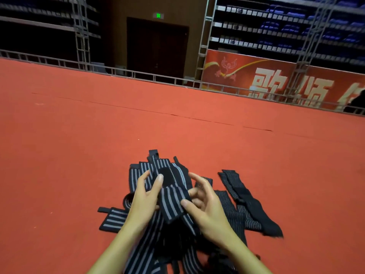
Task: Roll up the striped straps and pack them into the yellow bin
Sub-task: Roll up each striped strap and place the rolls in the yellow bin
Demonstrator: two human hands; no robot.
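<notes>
Left hand (145, 196) and right hand (205, 204) both pinch one striped strap (171, 198) above the pile of straps (233, 210) on the red floor (79, 155), its end folded over, evidently to start a roll. More straps lie loose at 3 o'clock of the hands; no yellow bin is in view.

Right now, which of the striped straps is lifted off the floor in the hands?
The wide-striped strap with the black patch, gripped by the left hand and right hand. The other straps lie on the red floor.

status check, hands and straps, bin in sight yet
Left hand and right hand both grip one striped strap. Loose strap pile on red floor. No yellow bin in view.
</notes>
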